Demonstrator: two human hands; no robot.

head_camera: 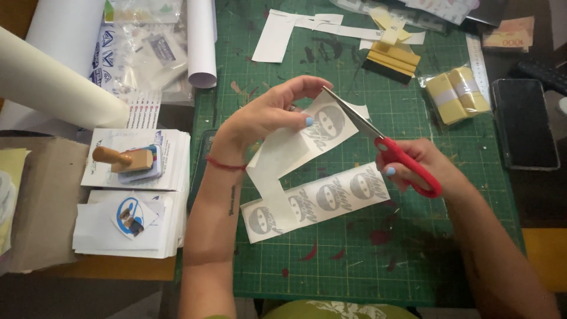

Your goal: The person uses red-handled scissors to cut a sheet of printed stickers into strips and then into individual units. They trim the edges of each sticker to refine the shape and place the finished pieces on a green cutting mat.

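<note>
Green cutting mat, sticker strip, scissors

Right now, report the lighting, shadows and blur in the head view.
Head view: even, soft light, no harsh glare; the phone shows only a dull sheen. Faint shadows lie on the green cutting mat under the forearms. The scissors and sticker strip look sharp; the frame's corners soften slightly.

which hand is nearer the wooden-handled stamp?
Left. The left hand holds the sticker sheet over the green mat, on the side toward the stamp. The right hand, gripping red scissors, sits farther away across the sheet.
</note>
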